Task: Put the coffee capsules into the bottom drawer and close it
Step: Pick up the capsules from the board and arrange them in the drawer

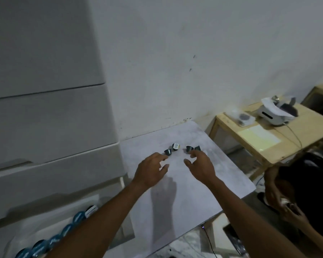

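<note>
We reach both bare hands across the pale grey tabletop (185, 192) toward four small dark cone-shaped coffee capsules (182, 148).

Our left hand (151, 171) has its fingers spread and empty, fingertips just beside the leftmost capsule (168, 152); our right hand (200, 165) is also spread and holds nothing, fingertips near the two capsules on the right (193, 148). The capsules lie in a loose row near the white wall. At lower left, the white cabinet's bottom drawer (50, 216) stands open, with a row of blue-topped capsules (63, 233) inside.
</note>
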